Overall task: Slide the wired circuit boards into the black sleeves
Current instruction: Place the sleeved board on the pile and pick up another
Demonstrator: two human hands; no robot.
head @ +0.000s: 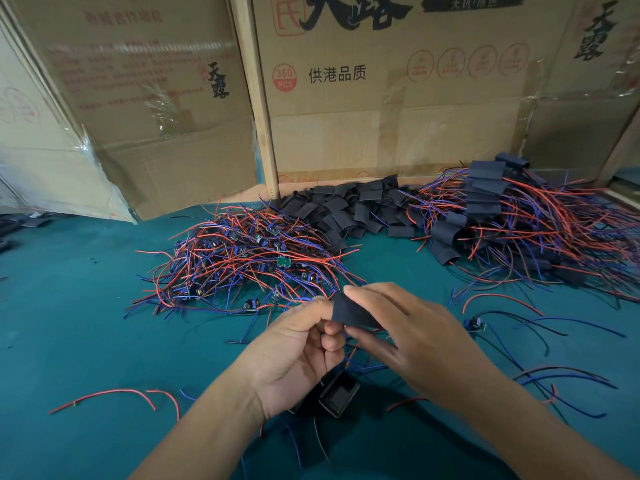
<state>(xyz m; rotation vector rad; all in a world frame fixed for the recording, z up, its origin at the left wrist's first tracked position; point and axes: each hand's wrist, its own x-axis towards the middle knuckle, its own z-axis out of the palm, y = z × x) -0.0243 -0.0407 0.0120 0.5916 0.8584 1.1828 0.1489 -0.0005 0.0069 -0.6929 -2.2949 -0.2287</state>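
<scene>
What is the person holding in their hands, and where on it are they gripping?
A black sleeve. The right hand pinches its middle, and the left hand pinches its left end. Whether a board is inside cannot be told.

Bare boards pile (242, 261) left, empty sleeves (349, 209) behind centre, sleeved pile (512, 220) right (against cartons (381, 98)), hands nearest.

Even, soft light; sharp centre, wide-angle bending at edges, tape glare

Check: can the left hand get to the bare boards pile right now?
Probably not yet: the left hand and right hand both pinch a black sleeve. Once it lets go, the way to the pile of bare boards looks open.
</scene>
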